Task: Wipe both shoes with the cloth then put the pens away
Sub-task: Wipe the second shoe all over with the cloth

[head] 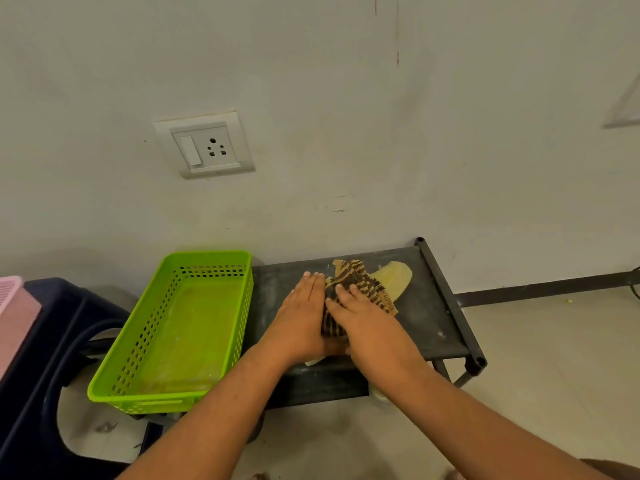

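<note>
A brown and tan striped cloth (360,284) lies over a pale yellow shoe (396,278) on the black rack shelf (426,317). My right hand (360,317) presses flat on the cloth with straight fingers. Beside it on the left, my left hand (299,317) lies flat with fingers together, touching the cloth's edge. A pale bit of a second shoe (314,361) peeks out under my left wrist; the rest is hidden. No pens are in view.
A lime green perforated basket (114,372) sits left of the rack, nothing inside. A dark blue stool (38,341) and a pink basket (8,292) are at far left. The wall with a socket (204,145) is close behind.
</note>
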